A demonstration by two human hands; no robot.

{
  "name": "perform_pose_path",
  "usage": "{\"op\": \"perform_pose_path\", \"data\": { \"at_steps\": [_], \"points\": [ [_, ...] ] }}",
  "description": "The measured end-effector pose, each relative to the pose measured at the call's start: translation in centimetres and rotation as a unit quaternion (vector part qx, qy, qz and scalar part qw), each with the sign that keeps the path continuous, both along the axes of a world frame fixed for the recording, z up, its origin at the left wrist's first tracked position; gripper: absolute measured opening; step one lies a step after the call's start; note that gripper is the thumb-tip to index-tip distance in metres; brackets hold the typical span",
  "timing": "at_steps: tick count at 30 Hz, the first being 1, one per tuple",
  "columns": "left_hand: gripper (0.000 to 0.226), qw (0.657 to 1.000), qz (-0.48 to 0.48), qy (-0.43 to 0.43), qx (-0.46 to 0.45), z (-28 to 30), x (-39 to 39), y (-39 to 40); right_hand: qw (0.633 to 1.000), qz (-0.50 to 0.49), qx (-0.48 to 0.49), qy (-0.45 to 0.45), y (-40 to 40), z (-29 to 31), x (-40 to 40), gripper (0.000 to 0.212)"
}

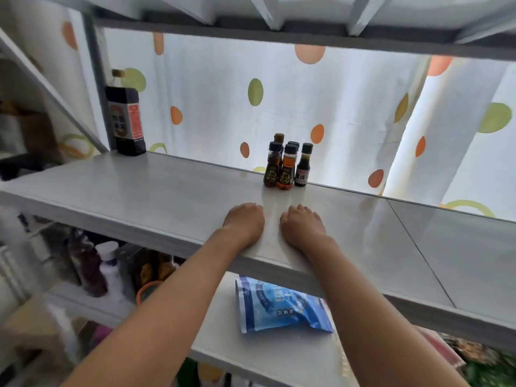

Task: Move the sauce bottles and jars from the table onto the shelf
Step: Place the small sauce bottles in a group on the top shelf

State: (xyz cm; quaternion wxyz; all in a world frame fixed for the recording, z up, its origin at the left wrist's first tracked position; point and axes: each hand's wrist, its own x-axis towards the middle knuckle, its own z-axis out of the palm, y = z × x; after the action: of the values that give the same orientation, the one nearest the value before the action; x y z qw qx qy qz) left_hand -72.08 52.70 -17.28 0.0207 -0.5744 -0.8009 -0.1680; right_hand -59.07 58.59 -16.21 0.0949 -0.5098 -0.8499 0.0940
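Resting on the shelf [156, 188], the left hand [245, 219] and right hand [300, 226] hold nothing, fingers curled under. The small sauce bottles [286, 166] stand clustered at the back edge, well apart from the big dark bottle [125, 118]. Probably light, smooth, tippy; take them by the body. Labels unreadable.
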Motion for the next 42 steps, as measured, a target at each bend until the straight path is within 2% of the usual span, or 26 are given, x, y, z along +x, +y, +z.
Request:
{"op": "perform_pose_path", "data": {
  "at_steps": [3, 6, 8, 11, 12, 14, 16, 18, 20, 24, 28, 35, 39, 42],
  "points": [
    [0.034, 0.999, 0.030, 0.018, -0.033, 0.3, 2.3, -3.0, 0.999, 0.043, 0.016, -0.003, -2.2, -0.7, 1.9, 0.054],
    [0.032, 0.996, 0.060, 0.039, -0.050, 0.1, 5.3, -5.6, 0.996, 0.074, 0.032, 0.037, -4.3, -1.1, 4.6, 0.048],
    [0.027, 0.995, 0.080, 0.053, -0.010, -0.4, 7.2, -7.2, 0.993, 0.080, 0.069, 0.046, -6.3, -1.4, 6.1, 0.044],
    [0.026, 0.991, 0.105, 0.056, 0.067, -2.2, 9.9, -9.9, 0.978, 0.084, 0.189, 0.007, -9.4, -3.2, 8.0, 0.049],
    [0.031, 0.989, 0.111, 0.057, 0.075, -3.0, 10.6, -10.8, 0.975, 0.088, 0.204, 0.009, -10.1, -3.8, 8.6, 0.051],
    [0.056, 0.989, 0.112, 0.075, 0.058, -4.4, 11.9, -12.2, 0.972, 0.090, 0.215, 0.029, -10.7, -4.6, 9.5, 0.045],
    [0.070, 0.986, 0.125, 0.105, 0.030, -5.4, 13.3, -13.4, 0.969, 0.104, 0.222, 0.037, -11.3, -5.8, 10.5, 0.045],
    [0.069, 0.984, 0.139, 0.114, 0.012, -6.2, 14.2, -14.3, 0.965, 0.122, 0.228, 0.035, -12.1, -7.0, 11.5, 0.060],
    [0.062, 0.986, 0.127, 0.105, -0.024, -7.6, 15.1, -15.4, 0.962, 0.144, 0.229, 0.030, -13.0, -7.6, 12.8, 0.066],
    [0.057, 0.989, 0.118, 0.022, -0.091, -11.5, 17.3, -19.7, 0.968, 0.196, 0.158, -0.002, -15.8, -9.1, 15.2, 0.059],
    [0.057, 0.986, 0.156, -0.019, -0.057, -13.0, 18.7, -25.6, 0.953, 0.271, 0.128, -0.031, -21.8, -11.9, 16.3, 0.058],
    [0.058, 0.960, 0.279, -0.026, -0.009, -15.3, 17.8, -41.5, 0.894, 0.427, 0.128, -0.040, -36.0, -14.3, 12.5, 0.061],
    [0.056, 0.919, 0.390, -0.053, 0.001, -18.0, 17.5, -54.4, 0.856, 0.499, 0.135, -0.025, -46.8, -15.4, 9.8, 0.059],
    [0.060, 0.877, 0.475, -0.074, 0.005, -19.6, 19.3, -64.9, 0.813, 0.567, 0.128, -0.025, -56.3, -16.6, 9.1, 0.059]
  ]
}}
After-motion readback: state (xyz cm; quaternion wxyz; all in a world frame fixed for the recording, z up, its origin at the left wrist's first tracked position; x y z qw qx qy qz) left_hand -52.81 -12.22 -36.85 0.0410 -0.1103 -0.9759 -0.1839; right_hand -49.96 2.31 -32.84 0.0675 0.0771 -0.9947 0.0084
